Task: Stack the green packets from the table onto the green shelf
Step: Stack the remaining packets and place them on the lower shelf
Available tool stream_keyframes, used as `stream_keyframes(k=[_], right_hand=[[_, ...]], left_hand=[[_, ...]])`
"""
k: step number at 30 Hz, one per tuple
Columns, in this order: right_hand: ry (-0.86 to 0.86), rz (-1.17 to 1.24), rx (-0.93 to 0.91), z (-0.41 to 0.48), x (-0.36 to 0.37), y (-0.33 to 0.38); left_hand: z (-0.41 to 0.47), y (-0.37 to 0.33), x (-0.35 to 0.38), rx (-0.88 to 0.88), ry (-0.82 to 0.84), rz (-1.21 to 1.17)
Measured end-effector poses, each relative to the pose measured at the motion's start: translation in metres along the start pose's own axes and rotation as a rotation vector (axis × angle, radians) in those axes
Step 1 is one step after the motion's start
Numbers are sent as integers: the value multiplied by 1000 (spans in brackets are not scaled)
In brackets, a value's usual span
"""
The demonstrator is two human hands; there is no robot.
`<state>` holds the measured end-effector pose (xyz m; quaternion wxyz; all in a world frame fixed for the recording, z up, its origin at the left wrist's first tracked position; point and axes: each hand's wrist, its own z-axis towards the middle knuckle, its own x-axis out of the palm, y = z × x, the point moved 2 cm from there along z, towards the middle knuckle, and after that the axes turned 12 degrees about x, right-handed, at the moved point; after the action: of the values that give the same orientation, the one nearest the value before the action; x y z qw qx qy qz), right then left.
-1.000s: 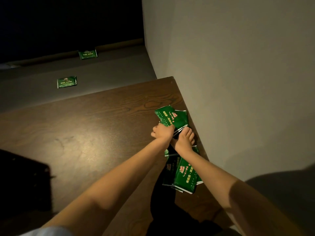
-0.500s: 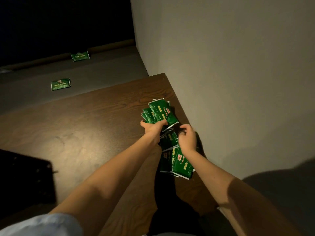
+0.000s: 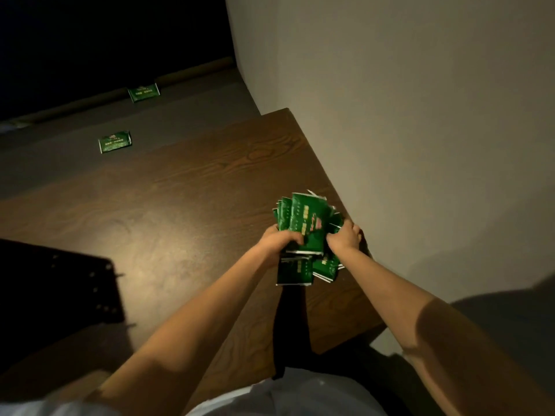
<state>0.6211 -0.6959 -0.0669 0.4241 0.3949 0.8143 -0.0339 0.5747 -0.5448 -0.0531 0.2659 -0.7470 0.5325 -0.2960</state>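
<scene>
The brown wooden surface point(image 3: 180, 205) runs up against a pale wall point(image 3: 420, 115), and everything happens at that right-hand edge. A bundle of green packets point(image 3: 306, 217) stands fanned between the two hands. Its long axis points away from the person and tips upward, with the printed faces turned towards them.

The left hand point(image 3: 277, 240) clamps the bundle's left side and the right hand point(image 3: 345, 237) its right. They are level, so neither is nearer. On both hands the fingers point(image 3: 295, 238) are curled round the packet edges and squeeze inward. A few loose packets point(image 3: 295, 273) lie flat on the surface just under the wrists, on the person's side of the bundle, overlapping and skewed.

The packets are glossy dark green with pale sealed edges and a small red mark. They look slippery and are unevenly squared. I'd say gathering isn't finished. The green shelf is nowhere in view.

Two stray packets point(image 3: 115, 141) lie well apart from the hands, on the grey area past the far edge.
</scene>
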Motion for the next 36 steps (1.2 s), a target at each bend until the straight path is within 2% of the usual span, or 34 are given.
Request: stream_keyframes(k=[3, 6, 7, 9, 13, 17, 22, 25, 30, 33, 36], right_hand=[[49, 217, 37, 1, -1, -5], [184, 652, 177, -6, -1, -6], [226, 758, 213, -7, 0, -6], [292, 811, 244, -11, 2, -7], [526, 935, 284, -15, 3, -14], [729, 825, 195, -26, 6, -10], [882, 784, 110, -44, 7, 9], [978, 608, 14, -64, 13, 30], [1010, 90, -150, -123, 52, 58], [1025, -94, -298, -163, 91, 77], [972, -146, -386, -216, 122, 89]], left_hand=[[3, 16, 9, 38, -114, 271], [-9, 7, 30, 57, -99, 515], [-11, 4, 36, 62, -95, 521], [-10, 3, 41, 62, -118, 438], [-12, 8, 28, -47, -79, 156], [-23, 14, 18, -54, 27, 62], [-33, 10, -11, 124, 41, -24], [-52, 5, -44, 241, 72, -49], [-94, 5, -122, 436, 26, 40], [-124, 11, -179, 496, -26, 100], [-153, 25, -236, 536, -109, 192]])
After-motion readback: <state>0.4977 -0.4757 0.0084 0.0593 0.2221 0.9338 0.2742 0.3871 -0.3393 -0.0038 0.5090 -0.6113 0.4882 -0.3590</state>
